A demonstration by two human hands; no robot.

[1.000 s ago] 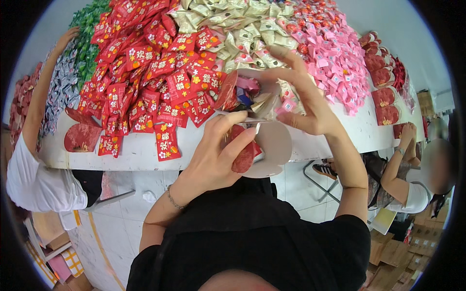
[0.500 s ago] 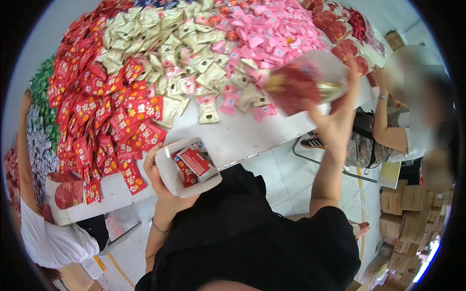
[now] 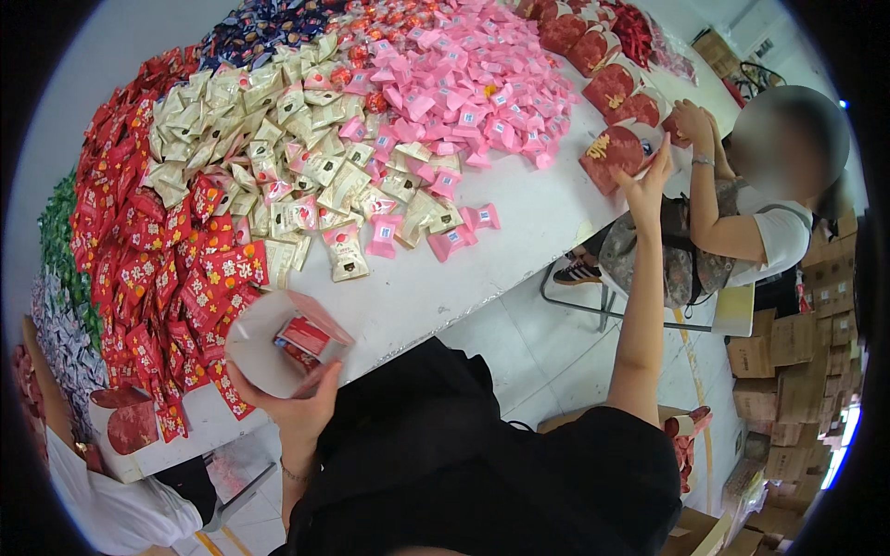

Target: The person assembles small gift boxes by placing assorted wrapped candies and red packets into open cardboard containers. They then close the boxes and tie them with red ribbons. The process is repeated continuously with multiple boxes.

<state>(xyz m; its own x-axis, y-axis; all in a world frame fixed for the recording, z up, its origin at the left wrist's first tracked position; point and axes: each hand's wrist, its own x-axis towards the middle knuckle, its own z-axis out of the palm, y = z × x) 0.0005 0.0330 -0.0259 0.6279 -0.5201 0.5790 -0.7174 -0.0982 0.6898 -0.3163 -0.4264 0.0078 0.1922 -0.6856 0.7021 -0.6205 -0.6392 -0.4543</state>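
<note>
Left hand [image 3: 301, 405] holds the box [image 3: 250, 335] mouth-up, long axis near upright.

Left hand [image 3: 295, 415]: at the table's [image 3: 408, 287] near edge, some fingers behind the pale box [image 3: 248, 334]
Pale box: wall hides its lower contents
Red box [image 3: 607, 159]: over the table's right side, contents mostly hidden
Seated co-worker [image 3: 783, 232]: right of the table, face blurred
White-shirted co-worker [image 3: 116, 491]: left of the table, cut off by the dark rim
Pink packets [image 3: 491, 83]: on the table, print too small

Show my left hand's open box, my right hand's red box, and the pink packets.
Open box [image 3: 261, 335]: head view, pale inner surface.
Red box [image 3: 607, 161]: head view, red side.
Pink packets [image 3: 484, 82]: head view, pile's middle.
</note>
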